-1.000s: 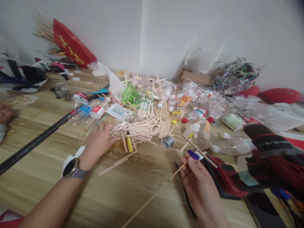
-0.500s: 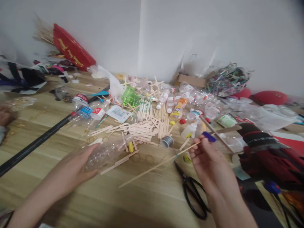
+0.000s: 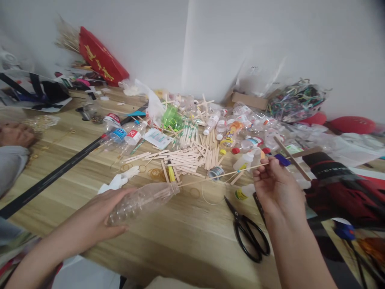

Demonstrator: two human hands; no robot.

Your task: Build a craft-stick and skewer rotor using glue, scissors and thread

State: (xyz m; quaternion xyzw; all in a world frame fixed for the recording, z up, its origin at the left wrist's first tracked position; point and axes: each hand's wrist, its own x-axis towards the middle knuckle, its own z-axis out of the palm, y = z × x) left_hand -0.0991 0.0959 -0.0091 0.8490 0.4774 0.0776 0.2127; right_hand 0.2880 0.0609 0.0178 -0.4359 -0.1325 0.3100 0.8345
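Note:
My left hand (image 3: 105, 216) is wrapped round a clear ribbed plastic bottle (image 3: 144, 200), its open neck pointing right. Between thumb and fingers, my right hand (image 3: 278, 184) pinches a thin wooden stick (image 3: 216, 176) and a blue cap (image 3: 282, 160) at its right end. The stick's far tip is at the bottle's mouth; whether it is inside is hard to tell. A bit of blue shows on the stick, and a thin loop hangs below it. Black scissors (image 3: 248, 233) lie on the table left of my right forearm.
Craft sticks (image 3: 188, 160) are heaped mid-table, with plastic bottles (image 3: 134, 134) around them. A wire spool (image 3: 215, 172) and a glue bottle (image 3: 244, 159) lie nearby. A red and black tool (image 3: 339, 188) stands at right. Another person's hand (image 3: 16, 134) rests at left.
The stick has swung up from over the bare table, and its far tip has come to the bottle's mouth. The bottle has tilted level, and the view has shifted a little.

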